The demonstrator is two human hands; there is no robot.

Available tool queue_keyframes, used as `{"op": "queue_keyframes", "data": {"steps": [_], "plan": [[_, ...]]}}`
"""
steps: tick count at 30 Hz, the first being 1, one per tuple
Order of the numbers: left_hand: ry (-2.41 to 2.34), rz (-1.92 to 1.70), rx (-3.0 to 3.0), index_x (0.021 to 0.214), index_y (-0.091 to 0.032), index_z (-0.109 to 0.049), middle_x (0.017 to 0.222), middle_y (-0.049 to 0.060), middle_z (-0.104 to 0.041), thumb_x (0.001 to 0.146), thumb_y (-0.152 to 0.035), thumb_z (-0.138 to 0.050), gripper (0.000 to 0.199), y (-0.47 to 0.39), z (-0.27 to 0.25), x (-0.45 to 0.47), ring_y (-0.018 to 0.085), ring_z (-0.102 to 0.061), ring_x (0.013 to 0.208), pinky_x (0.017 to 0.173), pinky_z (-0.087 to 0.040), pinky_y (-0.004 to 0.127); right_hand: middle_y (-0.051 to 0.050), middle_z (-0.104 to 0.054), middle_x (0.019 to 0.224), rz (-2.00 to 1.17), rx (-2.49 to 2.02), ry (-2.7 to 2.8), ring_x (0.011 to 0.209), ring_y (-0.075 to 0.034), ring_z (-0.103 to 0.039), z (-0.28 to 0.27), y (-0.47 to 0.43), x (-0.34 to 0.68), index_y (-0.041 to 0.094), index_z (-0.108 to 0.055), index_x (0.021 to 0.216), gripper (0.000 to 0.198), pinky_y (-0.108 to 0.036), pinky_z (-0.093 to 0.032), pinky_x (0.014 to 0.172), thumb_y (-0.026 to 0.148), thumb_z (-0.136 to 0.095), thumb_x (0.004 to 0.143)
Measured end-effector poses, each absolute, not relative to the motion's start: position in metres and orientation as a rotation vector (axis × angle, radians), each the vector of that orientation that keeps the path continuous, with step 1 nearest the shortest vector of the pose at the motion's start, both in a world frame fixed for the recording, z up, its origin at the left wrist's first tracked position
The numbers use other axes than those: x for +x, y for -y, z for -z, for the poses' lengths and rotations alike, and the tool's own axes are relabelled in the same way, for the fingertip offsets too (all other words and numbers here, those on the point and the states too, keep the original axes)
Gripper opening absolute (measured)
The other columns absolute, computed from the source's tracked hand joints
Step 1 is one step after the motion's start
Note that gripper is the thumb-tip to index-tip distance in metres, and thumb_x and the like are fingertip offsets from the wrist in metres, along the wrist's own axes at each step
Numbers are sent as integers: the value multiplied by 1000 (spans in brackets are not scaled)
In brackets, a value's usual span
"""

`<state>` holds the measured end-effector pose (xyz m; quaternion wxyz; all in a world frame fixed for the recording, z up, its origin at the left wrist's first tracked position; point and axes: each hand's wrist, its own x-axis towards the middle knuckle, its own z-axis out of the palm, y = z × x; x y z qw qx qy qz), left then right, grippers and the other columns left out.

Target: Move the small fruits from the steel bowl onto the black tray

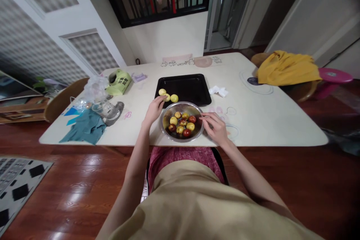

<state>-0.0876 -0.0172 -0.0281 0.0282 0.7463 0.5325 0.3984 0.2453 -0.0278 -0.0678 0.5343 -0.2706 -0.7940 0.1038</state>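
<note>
A shiny metal bowl [162, 129] stands at the table's near edge, with several round yellow and red-brown fruits [186, 132] that look like jujubes inside. Behind it lies a black tray [187, 86], its near edge partly hidden by the bowl. Three yellow fruits [174, 98] sit at the tray's left front corner. My left hand [154, 109] reaches over that corner, its fingertips closed on one yellow fruit [167, 98]. On the bowl's right side my right hand [216, 126] grips the rim between thumb and fingers.
Crumpled white tissue [218, 91] lies right of the tray. To the left are a teal cloth [84, 126], a clear pitcher [108, 110], plastic bags [95, 87] and a green bag [119, 82]. Yellow fabric [288, 68] drapes over a chair at the right, beside a pink stool [336, 75].
</note>
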Motion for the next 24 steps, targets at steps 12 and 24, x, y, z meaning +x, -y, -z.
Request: {"op": "queue_keyframes", "data": {"steps": [12,24], "plan": [[-1842,-909,2382,130,-20,-72,145,13,-64,99,-19,-62,32,-37,45,-96,31,-55,138,121,-46,54,-10,-78,111,-250,-647,1905,101,-26,-73,67,28,247,24,-78,106,21,-46,-62,88,22,-57,104],[-1782,-1361,2140,113,-19,-73,121,12,-73,82,-14,-71,31,-27,44,-97,28,-70,110,93,-61,43,-10,-79,109,-241,-649,1908,100,-26,-73,68,26,248,24,-78,105,20,-46,-62,88,22,-58,104]]}}
